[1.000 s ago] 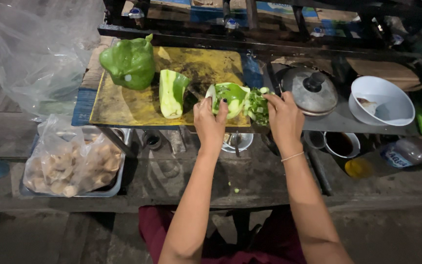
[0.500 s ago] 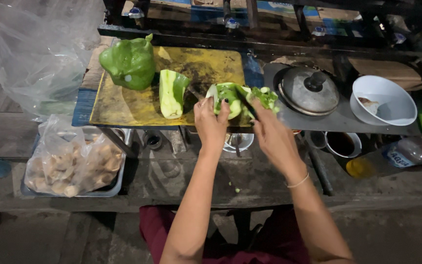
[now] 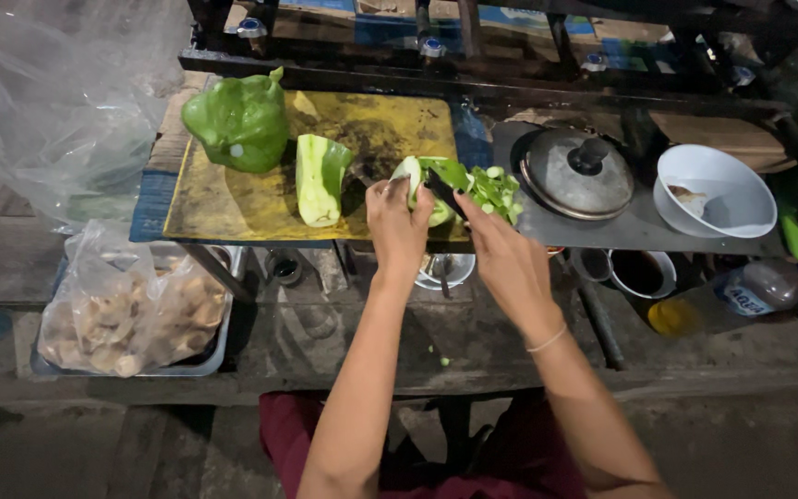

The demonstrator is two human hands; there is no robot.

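My left hand (image 3: 397, 222) holds down a pale green vegetable piece (image 3: 415, 176) at the right end of a worn yellow cutting board (image 3: 233, 199). My right hand (image 3: 501, 249) grips a dark knife (image 3: 442, 191) whose blade lies across that piece. Cut green slices (image 3: 496, 189) are piled just right of the blade. A peeled green wedge (image 3: 320, 177) stands mid-board, and a large whole green vegetable (image 3: 235, 120) sits at the board's far left corner.
A lidded metal pot (image 3: 576, 174) and a white bowl (image 3: 715, 191) sit on a metal shelf to the right. A tray with a bag of pale food (image 3: 126, 319) is lower left. A clear plastic bag (image 3: 57, 102) lies far left. A bottle (image 3: 750, 294) lies lower right.
My right hand has drawn back toward me and to the left, bringing the knife across the piece under my left hand. The left hand has stayed put.
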